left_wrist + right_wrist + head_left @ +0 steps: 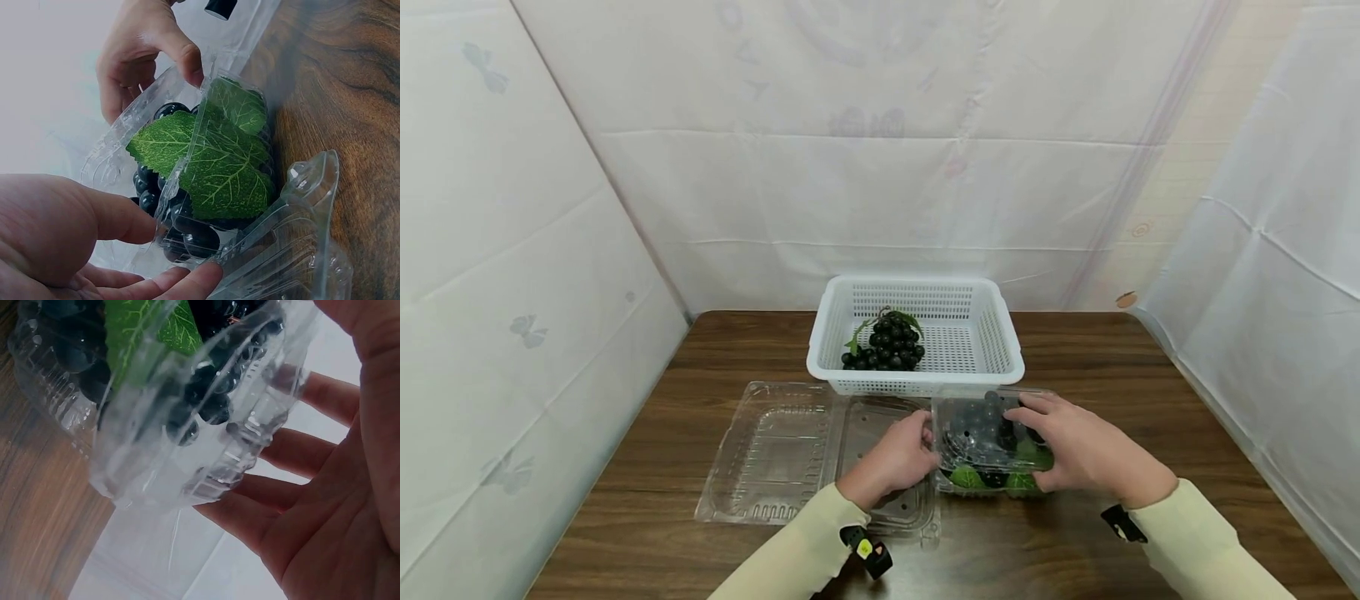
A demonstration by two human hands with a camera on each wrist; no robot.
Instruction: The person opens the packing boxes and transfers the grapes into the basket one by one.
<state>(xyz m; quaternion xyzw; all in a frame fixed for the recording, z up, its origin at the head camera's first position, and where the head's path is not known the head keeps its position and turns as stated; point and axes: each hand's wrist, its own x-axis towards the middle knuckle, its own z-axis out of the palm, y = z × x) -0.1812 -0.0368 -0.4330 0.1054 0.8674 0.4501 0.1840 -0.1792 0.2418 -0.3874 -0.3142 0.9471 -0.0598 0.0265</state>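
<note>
A clear plastic clamshell box [988, 446] with dark grapes [201, 240] and green leaves [228, 165] inside stands on the table, right of the middle. Its lid lies over the fruit. At its left side, my left hand [897, 458] holds the box, thumb at the rim and fingers lower down the wall. My right hand [1082, 442] spans the right end, fingers over the lid and thumb at the near corner. Up close in the right wrist view, the fingers of the right hand [319, 481] touch the ribbed plastic edge.
To the left lies a second clamshell [778, 454], spread open and partly under my left forearm. Behind both boxes stands a white plastic basket [1009, 367] with another bunch of dark grapes [891, 342]. White sheeting [865, 192] encloses the wooden table [647, 492] at the back and sides.
</note>
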